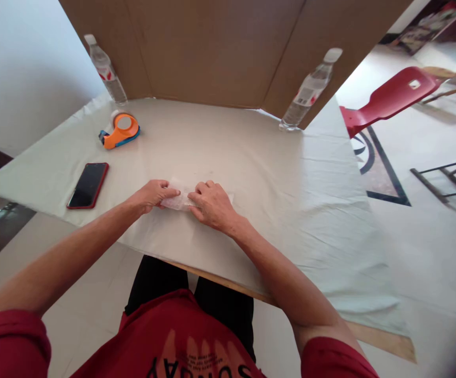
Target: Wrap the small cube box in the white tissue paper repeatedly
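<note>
A piece of clear bubble wrap [178,203], folded or rolled into a small bundle, lies low over the table in front of me. My left hand [156,195] grips its left end, thumb on top and fingers curled under. On the right part of it rests my right hand [211,205], with the fingers bent and pressed down on the wrap. A bit of the wrap sticks out past the right hand. Whether anything is inside the wrap I cannot tell.
An orange tape dispenser [122,130] and a red-edged phone [89,185] lie to the left on the cloth-covered table [228,142]. Two water bottles [107,73] [309,94] stand against an upright cardboard panel [216,52]. A red chair [393,97] is beyond the table's right side.
</note>
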Available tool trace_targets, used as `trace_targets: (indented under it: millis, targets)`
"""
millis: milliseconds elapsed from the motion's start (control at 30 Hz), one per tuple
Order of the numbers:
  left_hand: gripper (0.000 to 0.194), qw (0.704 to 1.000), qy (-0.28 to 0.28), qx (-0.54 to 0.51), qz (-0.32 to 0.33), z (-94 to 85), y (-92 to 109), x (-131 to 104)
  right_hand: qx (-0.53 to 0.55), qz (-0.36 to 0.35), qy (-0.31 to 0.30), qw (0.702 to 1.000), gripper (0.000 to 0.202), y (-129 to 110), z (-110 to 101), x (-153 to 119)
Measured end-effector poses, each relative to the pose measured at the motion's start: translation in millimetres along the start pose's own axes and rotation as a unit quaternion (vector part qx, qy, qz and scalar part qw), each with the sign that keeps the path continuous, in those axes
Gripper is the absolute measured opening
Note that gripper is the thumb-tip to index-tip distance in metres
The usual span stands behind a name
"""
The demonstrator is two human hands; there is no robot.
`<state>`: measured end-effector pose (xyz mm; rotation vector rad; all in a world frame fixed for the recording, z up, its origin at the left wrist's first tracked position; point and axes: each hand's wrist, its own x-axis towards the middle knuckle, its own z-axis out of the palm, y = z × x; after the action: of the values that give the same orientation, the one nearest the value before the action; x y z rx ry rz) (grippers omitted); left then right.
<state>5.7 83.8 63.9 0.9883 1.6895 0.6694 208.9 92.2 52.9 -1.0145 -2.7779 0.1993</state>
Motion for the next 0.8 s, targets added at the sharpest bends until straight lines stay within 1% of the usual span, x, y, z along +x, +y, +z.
trace_targets:
  millis: [67, 200, 267, 433, 533, 700, 800]
  targets:
    - [0.023, 1.000, -0.006, 0.011, 0.009, 3.9, 2.5, 1.6, -0.002, 0.000, 0.001, 1.000, 0.024, 0.1, 0.4, 0.3]
    - [0.014, 0.999, 0.025, 0.014, 0.029, 14.1, 10.3, 2.9, -0.005, 0.002, 0.001, 1.000, 0.024, -0.7, 0.3, 0.3]
    - [0.012, 0.999, 0.030, 0.008, 0.037, 19.3, 14.8, 1.1, -0.003, 0.002, -0.001, 1.000, 0.024, -1.3, 0.2, 0.4]
    - [0.014, 0.998, -0.002, -0.050, 0.047, 28.6, 19.1, -3.6, 0.014, 0.000, -0.004, 1.000, 0.025, -0.7, -1.3, 0.2]
    - [0.015, 0.995, -0.015, -0.082, 0.046, 31.5, 17.5, -4.2, 0.064, 0.000, 0.008, 0.998, 0.027, 2.8, -6.3, -2.1]
    - [0.010, 0.995, -0.045, -0.079, 0.045, 32.0, 19.8, -7.6, 0.173, 0.026, 0.011, 0.985, 0.011, 11.4, -21.1, -8.0]
    - [0.019, 0.993, -0.079, -0.069, 0.054, 29.6, 22.9, -11.7, 0.185, 0.032, 0.001, 0.982, 0.010, 14.2, -28.6, -9.9]
